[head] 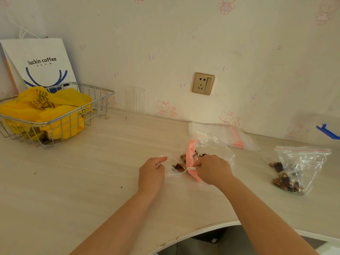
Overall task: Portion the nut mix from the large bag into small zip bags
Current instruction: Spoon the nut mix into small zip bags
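At the table's middle lies the large clear bag (pixel 215 144) with a pink band, some nut mix (pixel 184 156) showing at its mouth. My right hand (pixel 213 169) pinches the white handle of a small spoon (pixel 189 168), whose bowl carries nuts at the opening of a small clear zip bag (pixel 172 173). My left hand (pixel 152 172) grips that small bag's left edge with curled fingers, forefinger stretched out. A few nuts lie inside the small bag. To the right lies a filled zip bag (pixel 294 168) with a red seal line.
A stack of empty zip bags (pixel 233 134) lies by the wall behind the large bag. A wire basket (pixel 77 115) with yellow plastic bags stands at far left, a paper bag (pixel 42 61) behind it. A clear glass (pixel 135 100) stands by the wall. The table's curved edge (pixel 211 227) is near me.
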